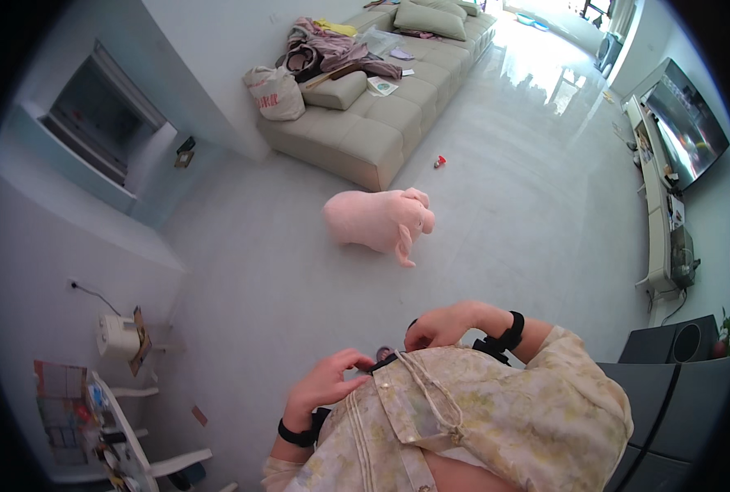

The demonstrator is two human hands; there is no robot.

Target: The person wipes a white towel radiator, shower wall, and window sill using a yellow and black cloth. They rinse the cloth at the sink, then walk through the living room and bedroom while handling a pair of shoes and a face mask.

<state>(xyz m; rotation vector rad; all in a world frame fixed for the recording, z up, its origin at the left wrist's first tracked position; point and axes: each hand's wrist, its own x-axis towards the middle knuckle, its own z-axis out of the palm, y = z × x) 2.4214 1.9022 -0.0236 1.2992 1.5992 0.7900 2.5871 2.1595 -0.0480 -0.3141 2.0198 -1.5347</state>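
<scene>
My left hand [334,376] is at the front of my waist, its thumb and fingers apart beside a dark band [382,363] at the hem of my patterned shirt [494,406]. Whether it grips that band is unclear. My right hand [442,325] has curled fingers and rests at the shirt's hem; its fingertips are hidden. Both wrists wear black straps. A pink plush pig [371,218] stands on the floor ahead of me, its head turned to the right.
A beige sofa [353,144] holds a cloth bag [276,95], heaped clothes [328,46] and cushions [429,21]. A small red-topped object [440,162] lies on the pale floor [500,246]. Right are a television [688,126] and low cabinet [657,227]; left, a white table [122,424].
</scene>
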